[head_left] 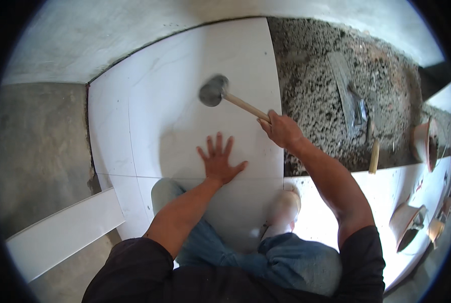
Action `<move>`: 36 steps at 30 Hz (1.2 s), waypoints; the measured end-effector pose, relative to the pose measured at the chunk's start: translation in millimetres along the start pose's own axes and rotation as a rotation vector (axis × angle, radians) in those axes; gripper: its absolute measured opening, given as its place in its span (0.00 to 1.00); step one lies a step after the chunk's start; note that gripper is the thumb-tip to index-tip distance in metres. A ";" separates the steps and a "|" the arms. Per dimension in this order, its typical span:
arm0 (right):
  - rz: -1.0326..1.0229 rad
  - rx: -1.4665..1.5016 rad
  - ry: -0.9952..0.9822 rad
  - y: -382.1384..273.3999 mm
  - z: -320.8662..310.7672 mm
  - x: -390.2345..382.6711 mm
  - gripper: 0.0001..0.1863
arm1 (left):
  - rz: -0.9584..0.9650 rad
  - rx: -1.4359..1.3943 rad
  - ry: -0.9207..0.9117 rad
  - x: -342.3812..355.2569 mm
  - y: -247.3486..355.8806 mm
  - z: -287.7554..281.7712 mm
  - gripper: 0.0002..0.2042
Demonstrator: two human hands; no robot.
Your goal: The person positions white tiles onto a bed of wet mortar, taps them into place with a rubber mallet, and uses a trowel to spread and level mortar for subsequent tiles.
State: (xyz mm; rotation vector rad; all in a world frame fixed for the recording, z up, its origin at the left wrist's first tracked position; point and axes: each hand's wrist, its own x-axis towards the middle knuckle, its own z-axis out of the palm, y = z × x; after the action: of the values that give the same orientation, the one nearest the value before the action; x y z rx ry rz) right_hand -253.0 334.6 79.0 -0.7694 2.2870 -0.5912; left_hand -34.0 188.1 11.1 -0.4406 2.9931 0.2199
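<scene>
A rubber mallet (214, 91) with a dark round head and a pale wooden handle is gripped near the handle's end by my right hand (283, 130). Its head, slightly blurred, is over the large white floor tile (180, 65); whether it touches the tile I cannot tell. My left hand (218, 160) lies flat with fingers spread on the tiles, close to the joint between the large tile and the one nearer me. Right of the large tile's edge is a bed of rough grey mortar (311, 76).
On the mortar lie a flat metal trowel (342, 93) and a tool with a wooden handle (374, 157). Two buckets (421, 144) stand at the right, one tipped. A loose white tile strip (66, 232) lies at the left. Grey walls (149, 22) border the far side.
</scene>
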 end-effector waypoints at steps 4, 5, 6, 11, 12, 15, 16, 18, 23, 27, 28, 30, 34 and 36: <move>-0.003 0.040 0.067 -36.1 -10.2 23.5 0.24 | -0.296 0.039 -0.064 13.2 -44.3 -8.7 0.47; -0.030 0.024 0.050 -36.3 -10.4 26.5 0.24 | -0.330 0.032 -0.056 15.0 -48.6 -13.2 0.47; 0.042 0.003 0.039 -25.7 -12.6 30.3 0.24 | -0.377 0.025 -0.110 19.4 -53.0 -17.6 0.46; -0.104 0.139 0.369 -28.2 -14.6 50.2 0.23 | -0.668 0.020 -0.075 42.6 -113.0 -40.0 0.45; -0.020 0.085 0.315 -16.6 -12.3 51.8 0.22 | -0.704 -0.011 -0.088 45.9 -119.0 -45.3 0.44; 0.008 0.017 0.302 -11.1 -17.1 63.7 0.22 | -0.847 -0.059 -0.049 48.8 -156.5 -53.1 0.44; -0.001 0.006 0.341 -14.0 -14.4 66.3 0.22 | -0.919 -0.081 -0.029 47.3 -172.7 -54.3 0.44; -0.056 0.098 0.376 -9.1 -5.6 65.4 0.22 | -0.976 -0.092 -0.002 50.3 -193.6 -54.5 0.44; -0.074 0.144 0.393 -10.1 -13.6 54.7 0.25 | -1.098 -0.146 -0.005 48.0 -219.0 -57.5 0.45; -0.032 0.007 0.305 12.0 -15.7 65.2 0.26 | -1.117 -0.170 0.023 55.0 -229.8 -57.6 0.46; 0.080 -0.033 0.187 11.8 -18.1 70.6 0.26 | -1.152 -0.163 -0.003 52.7 -232.9 -56.2 0.46; -0.028 0.093 0.296 -14.8 -14.5 64.2 0.25 | -1.193 -0.137 0.028 50.2 -247.5 -54.9 0.47; -0.089 -0.118 0.187 0.0 -3.2 56.9 0.23 | -1.271 -0.145 0.076 54.6 -254.0 -47.8 0.47; -0.109 -0.057 0.201 -29.2 -5.1 46.4 0.22 | -1.317 -0.132 0.091 50.4 -258.4 -39.5 0.47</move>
State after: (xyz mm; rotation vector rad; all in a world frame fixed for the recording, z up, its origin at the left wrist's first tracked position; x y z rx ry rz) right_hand -274.6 284.0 79.6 -0.9021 2.4656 -0.6825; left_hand -9.5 -77.0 10.8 -2.2203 2.1049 0.2407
